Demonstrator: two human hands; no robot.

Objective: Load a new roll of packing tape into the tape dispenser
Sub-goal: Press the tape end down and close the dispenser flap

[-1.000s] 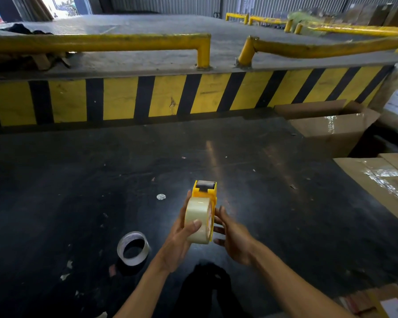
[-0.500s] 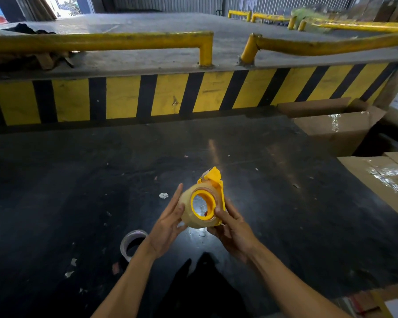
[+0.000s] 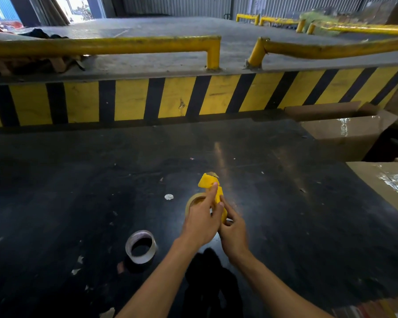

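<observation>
On the dark work surface [image 3: 78, 180], nearest the left, a spent tape core [image 3: 141, 247] lay on its side, well apart from both hands and not in use. A small pale scrap [image 3: 169, 196] lay further back on the surface.

The left hand [image 3: 201, 222] was raised above the surface and closed over the tape roll [image 3: 191, 202], of which only a curved edge and part of the opening were visible past the knuckles. One finger of this hand was extended upward along the yellow tape dispenser [image 3: 208, 182] toward its upper end, where a short tan tab, apparently the free end of the tape, was seen.

The right hand [image 3: 233, 232] was closed around the lower part of the dispenser body from the right, its fingertips touching the yellow plastic just beside the left hand. The roll and the dispenser were held together, clear of the surface.

The roll was judged to be already seated on the dispenser hub, and the step in hand was judged to be threading of the tape end toward the cutter. The seating itself could not be confirmed, as it was hidden by the left hand.

For the next move, the dispenser would need to be held steady by the right hand while the free end was drawn flat through the upper slot, adhesive side kept off the fingers.

To the right, taped cardboard boxes [image 3: 345, 131] were stacked at the edge of the surface.
</observation>
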